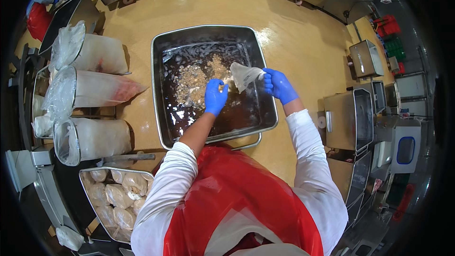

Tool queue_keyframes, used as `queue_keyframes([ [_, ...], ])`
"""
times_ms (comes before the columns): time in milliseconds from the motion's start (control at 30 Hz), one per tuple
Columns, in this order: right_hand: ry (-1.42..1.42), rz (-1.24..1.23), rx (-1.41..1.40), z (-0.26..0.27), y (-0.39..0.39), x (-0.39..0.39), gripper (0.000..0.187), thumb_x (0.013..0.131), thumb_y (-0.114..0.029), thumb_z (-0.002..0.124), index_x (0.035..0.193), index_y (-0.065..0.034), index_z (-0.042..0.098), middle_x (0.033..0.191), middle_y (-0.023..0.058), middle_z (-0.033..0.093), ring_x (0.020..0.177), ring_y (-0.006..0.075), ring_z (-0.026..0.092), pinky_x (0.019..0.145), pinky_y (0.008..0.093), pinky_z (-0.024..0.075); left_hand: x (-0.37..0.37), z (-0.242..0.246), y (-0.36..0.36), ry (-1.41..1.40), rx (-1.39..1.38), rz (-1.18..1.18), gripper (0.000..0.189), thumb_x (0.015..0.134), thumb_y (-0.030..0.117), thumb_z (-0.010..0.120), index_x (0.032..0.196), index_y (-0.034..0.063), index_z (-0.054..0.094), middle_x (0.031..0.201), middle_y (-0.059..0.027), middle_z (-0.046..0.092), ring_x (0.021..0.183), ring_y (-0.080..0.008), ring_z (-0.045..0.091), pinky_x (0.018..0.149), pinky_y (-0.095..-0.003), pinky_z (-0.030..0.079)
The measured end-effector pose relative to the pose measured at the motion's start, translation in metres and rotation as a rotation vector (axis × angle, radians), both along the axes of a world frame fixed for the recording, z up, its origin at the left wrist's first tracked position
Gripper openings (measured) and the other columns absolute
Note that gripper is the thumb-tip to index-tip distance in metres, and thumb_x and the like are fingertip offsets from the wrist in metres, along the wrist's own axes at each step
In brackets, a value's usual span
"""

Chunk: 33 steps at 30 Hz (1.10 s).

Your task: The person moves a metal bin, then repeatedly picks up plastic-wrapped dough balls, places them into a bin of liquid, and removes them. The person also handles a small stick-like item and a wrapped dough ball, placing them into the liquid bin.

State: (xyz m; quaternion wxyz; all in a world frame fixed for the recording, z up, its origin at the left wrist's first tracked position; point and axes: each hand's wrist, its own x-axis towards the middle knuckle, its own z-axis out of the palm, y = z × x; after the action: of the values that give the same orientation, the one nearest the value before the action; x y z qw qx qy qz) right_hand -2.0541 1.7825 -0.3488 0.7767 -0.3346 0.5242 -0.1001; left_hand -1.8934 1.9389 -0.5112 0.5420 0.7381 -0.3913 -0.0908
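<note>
Before me stands a deep metal tub [209,137] holding dark liquid, with a tan, grainy heap [188,78] partly floating in it. In its blue glove, my right hand [280,86] grips the gathered end of a clear plastic bag [245,75] at the tub's right rim. The bag's wide end hangs over the tub, and pale stuff lies just under its mouth. My left hand [216,97], also gloved in blue, hovers over the heap with its thumb and fingers slightly apart. I see nothing held in it.
Several large liner bags [103,138] hang in metal hoops on the left. Below them, a metal bin [93,204] holds filled plastic bags [119,196]. Wheeled metal tubs [343,119] line the right side. At the upper left, a person in red [38,21] is beside other tubs.
</note>
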Motion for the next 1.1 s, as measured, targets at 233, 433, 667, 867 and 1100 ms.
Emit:
queue_keyframes([
  [233, 0.003, 0.03, 0.008, 0.001, 0.01, -0.004, 0.041, 0.103, -0.027, 0.046, 0.063, -0.022, 0.037, 0.053, -0.0083, 0.031, 0.042, 0.0073, 0.028, 0.041, 0.0237, 0.0259, -0.053, 0.003, -0.012, 0.142, 0.141, -0.055, 0.032, 0.076, 0.024, 0.08, 0.092, 0.0041, 0.061, 0.1, -0.0159, 0.061, 0.097, -0.0357, 0.058, 0.087, -0.0428, 0.048],
  [433, -0.04, 0.031, 0.017, 0.006, 0.019, -0.004, 0.043, 0.104, -0.026, 0.045, 0.063, -0.0221, 0.036, 0.053, -0.0082, 0.03, 0.042, 0.0077, 0.028, 0.041, 0.0242, 0.0244, -0.062, 0.002, -0.016, 0.129, 0.126, 0.072, 0.028, 0.076, 0.018, 0.077, 0.093, 0.0046, 0.06, 0.1, -0.0148, 0.06, 0.097, -0.0348, 0.058, 0.087, -0.0415, 0.048],
  [667, -0.097, 0.021, 0.038, 0.005, 0.018, -0.007, 0.043, 0.104, -0.026, 0.046, 0.064, -0.0234, 0.033, 0.053, -0.0089, 0.026, 0.043, 0.0064, 0.025, 0.041, 0.0235, 0.0225, -0.023, -0.015, -0.019, 0.048, -0.125, 0.081, 0.013, 0.08, 0.007, 0.071, 0.09, 0.0024, 0.063, 0.095, -0.0155, 0.063, 0.093, -0.0341, 0.061, 0.086, -0.0405, 0.049],
  [867, 0.416, 0.245, -0.773, -0.051, -0.019, -0.038, 0.048, 0.099, -0.038, 0.052, 0.067, -0.003, 0.06, 0.057, 0.0089, 0.057, 0.049, 0.0249, 0.053, 0.053, 0.0399, 0.0443, 0.05, 0.015, -0.014, -0.1, -0.011, -0.194, 0.009, 0.084, 0.012, 0.069, 0.09, 0.005, 0.069, 0.098, -0.0151, 0.065, 0.097, -0.035, 0.062, 0.088, -0.0431, 0.049],
  [1100, 0.692, 0.504, -1.527, -0.062, -0.008, 0.001, 0.046, 0.097, -0.043, 0.052, 0.081, -0.0048, 0.07, 0.082, 0.0208, 0.068, 0.077, 0.0406, 0.065, 0.073, 0.0504, 0.0514, 0.125, 0.075, -0.035, -0.223, 0.731, -0.6, 0.014, 0.078, 0.021, 0.075, 0.082, 0.0072, 0.078, 0.086, -0.0159, 0.073, 0.082, -0.032, 0.07, 0.081, -0.0403, 0.055],
])
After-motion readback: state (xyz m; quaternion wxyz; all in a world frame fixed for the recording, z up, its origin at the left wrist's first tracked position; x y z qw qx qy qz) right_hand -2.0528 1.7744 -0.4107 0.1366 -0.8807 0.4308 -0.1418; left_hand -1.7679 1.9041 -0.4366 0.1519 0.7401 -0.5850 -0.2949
